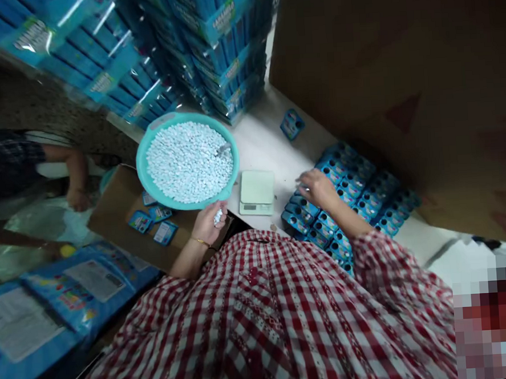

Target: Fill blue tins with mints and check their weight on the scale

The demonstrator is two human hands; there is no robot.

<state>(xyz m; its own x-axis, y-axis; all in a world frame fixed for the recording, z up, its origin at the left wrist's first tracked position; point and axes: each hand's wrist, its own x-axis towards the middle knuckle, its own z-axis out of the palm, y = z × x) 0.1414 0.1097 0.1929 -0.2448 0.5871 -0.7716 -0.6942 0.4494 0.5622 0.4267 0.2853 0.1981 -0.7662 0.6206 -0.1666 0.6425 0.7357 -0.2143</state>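
My left hand [211,223] is curled around some small white candies [217,216], just below the near rim of a turquoise basin [143,162]. The basin holds a heap of the same pale pieces, with a metal scoop [223,149] stuck in at the right. A pale green scale [257,190] stands on the white table [258,137], right of the basin. Over the left edge of the rows of small blue boxes [346,178] is my right hand [316,188], its fingers bent; what they hold, if anything, is too small to make out.
Stacks of wrapped blue packs [223,54] rise behind the basin. One blue box [292,124] lies apart near a large brown carton [392,89]. An open cardboard box [117,215] with several blue boxes is at left, near another person's hand [78,199] and blue bags [83,285].
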